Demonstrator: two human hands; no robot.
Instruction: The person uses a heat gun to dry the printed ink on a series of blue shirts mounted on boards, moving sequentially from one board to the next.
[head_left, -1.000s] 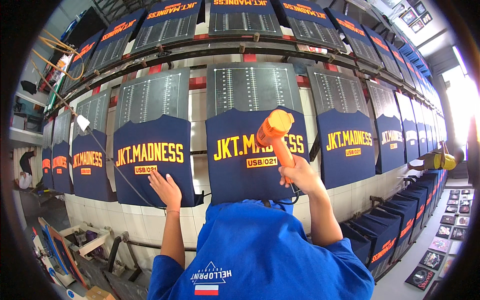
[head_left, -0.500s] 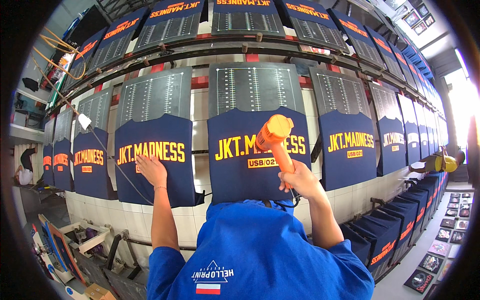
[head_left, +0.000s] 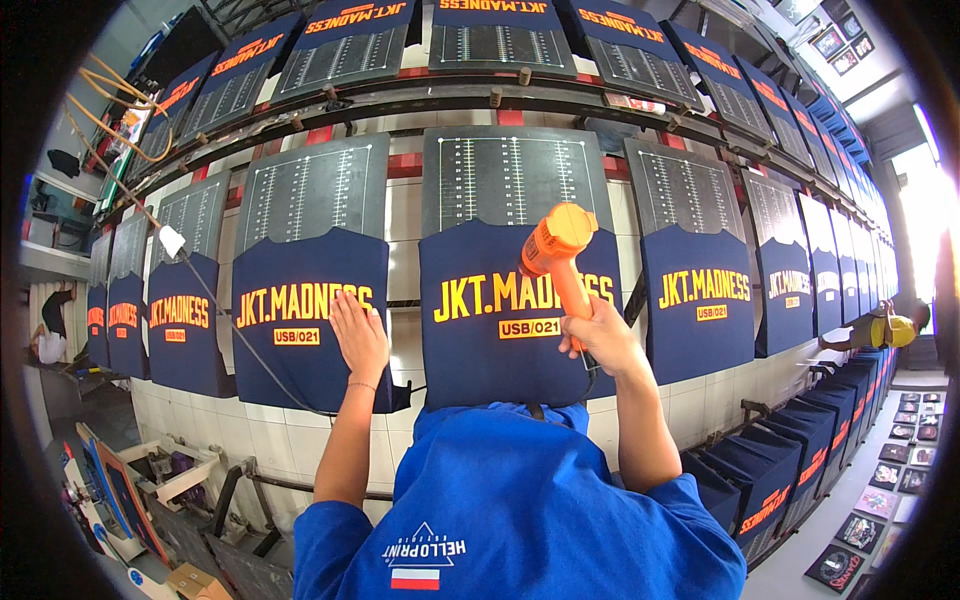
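My right hand (head_left: 606, 338) grips the handle of an orange heat gun (head_left: 560, 243), held above a navy shirt (head_left: 470, 365) with yellow-orange printed lettering. That shirt is stretched over a dark board (head_left: 515, 175) marked with white scales. My left hand (head_left: 360, 338), fingers stretched out and lying flat, rests over the right end of the print on the neighbouring navy shirt (head_left: 290, 375) to the left. Part of the lettering on each shirt is hidden, by the hand on one and by the heat gun on the other.
More printed navy shirts (head_left: 697, 330) on boards run in a row to both sides, with another row across the far rail (head_left: 450, 92). A cable with a white connector (head_left: 171, 241) hangs across the left. Two other people (head_left: 890, 330) are at the far sides.
My left hand has slid right across the left shirt's print, uncovering the small yellow label. The heat gun has shifted slightly right and up, still in my right hand.
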